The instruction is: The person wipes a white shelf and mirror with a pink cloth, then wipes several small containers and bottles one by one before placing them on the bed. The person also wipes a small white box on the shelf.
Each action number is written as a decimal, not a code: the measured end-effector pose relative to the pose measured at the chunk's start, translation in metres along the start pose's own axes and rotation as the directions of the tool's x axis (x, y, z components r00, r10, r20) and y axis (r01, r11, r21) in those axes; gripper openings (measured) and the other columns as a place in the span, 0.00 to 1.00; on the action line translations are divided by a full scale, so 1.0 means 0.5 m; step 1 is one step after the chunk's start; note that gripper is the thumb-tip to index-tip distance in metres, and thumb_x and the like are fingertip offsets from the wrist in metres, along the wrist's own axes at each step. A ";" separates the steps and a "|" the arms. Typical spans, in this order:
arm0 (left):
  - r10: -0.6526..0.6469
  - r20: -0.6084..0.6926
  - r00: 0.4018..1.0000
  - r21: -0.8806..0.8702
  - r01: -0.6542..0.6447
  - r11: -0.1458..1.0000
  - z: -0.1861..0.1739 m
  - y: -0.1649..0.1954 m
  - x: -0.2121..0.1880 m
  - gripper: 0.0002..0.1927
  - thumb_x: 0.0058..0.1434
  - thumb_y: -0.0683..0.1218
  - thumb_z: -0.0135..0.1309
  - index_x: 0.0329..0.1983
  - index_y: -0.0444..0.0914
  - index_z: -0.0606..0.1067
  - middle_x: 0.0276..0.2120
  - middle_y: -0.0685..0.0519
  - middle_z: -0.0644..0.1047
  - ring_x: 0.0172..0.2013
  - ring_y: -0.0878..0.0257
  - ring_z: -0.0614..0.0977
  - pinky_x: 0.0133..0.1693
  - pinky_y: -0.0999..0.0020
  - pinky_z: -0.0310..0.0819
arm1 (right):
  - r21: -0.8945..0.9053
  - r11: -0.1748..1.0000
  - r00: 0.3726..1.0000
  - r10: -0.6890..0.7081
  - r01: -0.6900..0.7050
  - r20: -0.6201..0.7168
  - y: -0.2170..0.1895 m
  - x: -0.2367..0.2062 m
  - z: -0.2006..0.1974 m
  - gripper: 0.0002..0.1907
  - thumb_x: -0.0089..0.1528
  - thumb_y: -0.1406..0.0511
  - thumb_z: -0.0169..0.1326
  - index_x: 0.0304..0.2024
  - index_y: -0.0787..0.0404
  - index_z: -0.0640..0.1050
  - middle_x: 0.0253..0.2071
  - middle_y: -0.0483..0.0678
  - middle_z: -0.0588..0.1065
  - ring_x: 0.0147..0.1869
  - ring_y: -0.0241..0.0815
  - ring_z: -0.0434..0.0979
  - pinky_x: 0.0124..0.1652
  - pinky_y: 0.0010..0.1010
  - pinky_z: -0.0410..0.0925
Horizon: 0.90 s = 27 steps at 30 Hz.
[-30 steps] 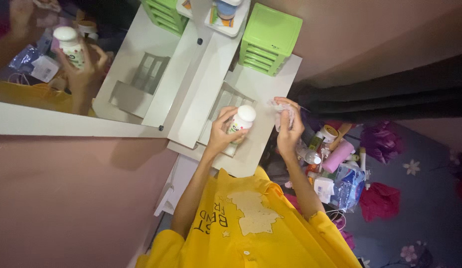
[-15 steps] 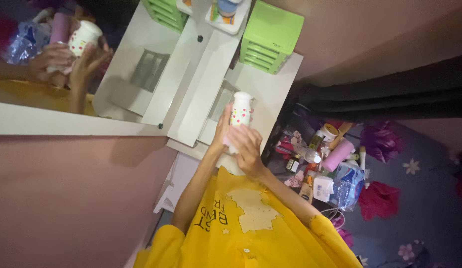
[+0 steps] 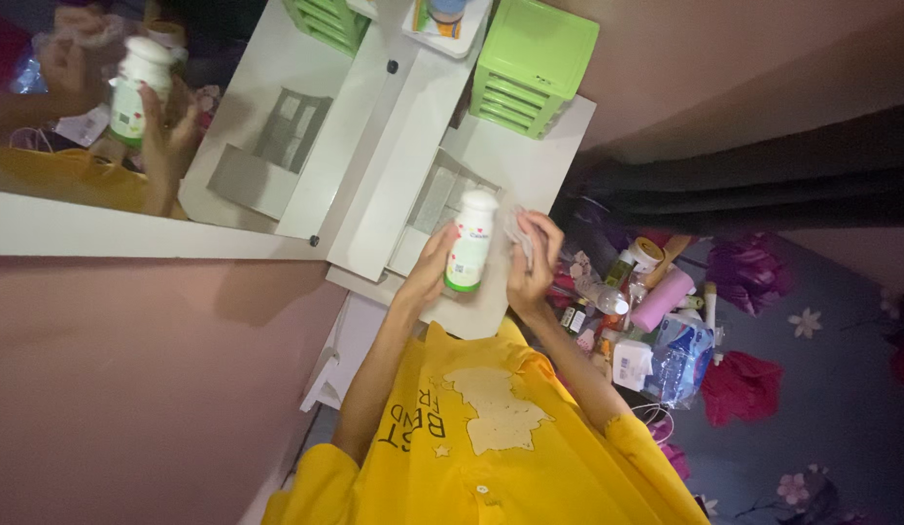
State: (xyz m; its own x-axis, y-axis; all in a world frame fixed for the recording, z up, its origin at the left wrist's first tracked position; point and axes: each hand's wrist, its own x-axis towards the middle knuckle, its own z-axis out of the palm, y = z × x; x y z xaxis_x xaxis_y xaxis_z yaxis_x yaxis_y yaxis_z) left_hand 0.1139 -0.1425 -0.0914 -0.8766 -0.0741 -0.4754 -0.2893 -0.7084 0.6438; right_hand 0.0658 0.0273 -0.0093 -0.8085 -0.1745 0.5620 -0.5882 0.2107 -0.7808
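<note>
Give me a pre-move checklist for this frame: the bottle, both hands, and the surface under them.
1. Left hand grips white bottle: ok.
2. Bottle upright enough, cap seated: ok.
3. Right hand off the bottle, holding a crumpled wipe or tissue: ok; what the material is, cannot tell.
4. White shelf free below the bottle: ok.
5. Clutter of bottles on the floor at right, apart from the hands: ok.

The left hand [image 3: 425, 277] holds a white bottle [image 3: 469, 241] upright over the white dresser [image 3: 530, 165], the right hand [image 3: 532, 264] just beside it.
</note>
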 end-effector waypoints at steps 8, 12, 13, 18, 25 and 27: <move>0.102 0.189 0.977 -0.253 -0.052 0.966 -0.002 0.000 0.031 0.41 0.76 0.69 0.43 0.65 0.26 0.67 0.47 0.40 0.77 0.44 0.54 0.82 0.44 0.61 0.81 | 0.028 0.967 0.928 -0.250 0.252 0.276 -0.043 -0.075 0.046 0.21 0.60 0.77 0.51 0.56 0.66 0.78 0.60 0.57 0.69 0.69 0.57 0.67 0.68 0.49 0.63; 0.163 0.103 0.981 -0.042 -0.160 0.986 -0.003 0.017 0.019 0.33 0.74 0.61 0.51 0.69 0.32 0.64 0.47 0.44 0.76 0.42 0.59 0.80 0.40 0.64 0.78 | 0.002 0.943 0.873 -0.309 0.333 0.376 -0.026 -0.103 0.035 0.22 0.61 0.79 0.51 0.56 0.64 0.80 0.60 0.52 0.73 0.67 0.52 0.69 0.68 0.46 0.64; 0.174 0.035 0.984 0.081 -0.177 0.981 0.000 0.020 0.010 0.32 0.71 0.56 0.54 0.71 0.36 0.62 0.48 0.47 0.76 0.43 0.61 0.79 0.42 0.65 0.77 | -0.008 0.954 0.895 -0.280 0.301 0.349 -0.018 -0.099 0.035 0.22 0.60 0.80 0.49 0.55 0.65 0.80 0.60 0.54 0.72 0.68 0.54 0.69 0.68 0.47 0.64; 0.032 0.053 0.998 0.003 -0.032 0.999 0.021 0.031 -0.019 0.34 0.66 0.55 0.54 0.71 0.38 0.60 0.50 0.47 0.77 0.47 0.61 0.82 0.44 0.66 0.80 | 0.160 0.987 0.989 -0.028 0.005 0.144 0.015 -0.025 0.043 0.27 0.54 0.81 0.42 0.55 0.69 0.76 0.60 0.60 0.66 0.68 0.56 0.71 0.69 0.48 0.67; 0.029 0.007 1.000 -0.139 -0.028 0.990 0.045 0.049 -0.006 0.31 0.68 0.62 0.49 0.63 0.35 0.66 0.43 0.47 0.79 0.41 0.60 0.83 0.42 0.63 0.82 | 0.001 0.942 0.925 -0.330 0.336 0.188 -0.030 -0.044 0.056 0.26 0.50 0.81 0.49 0.51 0.66 0.78 0.56 0.57 0.69 0.65 0.58 0.66 0.65 0.46 0.64; 0.056 -0.075 0.996 0.001 -0.056 0.998 0.052 0.067 -0.004 0.31 0.65 0.66 0.45 0.56 0.37 0.68 0.35 0.48 0.78 0.33 0.59 0.83 0.33 0.63 0.80 | -0.032 0.917 0.878 -0.370 0.398 0.305 -0.044 -0.073 0.043 0.27 0.52 0.80 0.52 0.53 0.65 0.80 0.56 0.51 0.72 0.65 0.53 0.68 0.64 0.44 0.66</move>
State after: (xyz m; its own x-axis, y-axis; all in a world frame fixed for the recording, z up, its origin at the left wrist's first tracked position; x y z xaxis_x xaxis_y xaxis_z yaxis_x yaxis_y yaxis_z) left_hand 0.0957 -0.1482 -0.0533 -0.8600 -0.1660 -0.4825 -0.2402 -0.7026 0.6698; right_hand 0.1085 0.0082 -0.0186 -0.4866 -0.5241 0.6990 -0.8615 0.1547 -0.4837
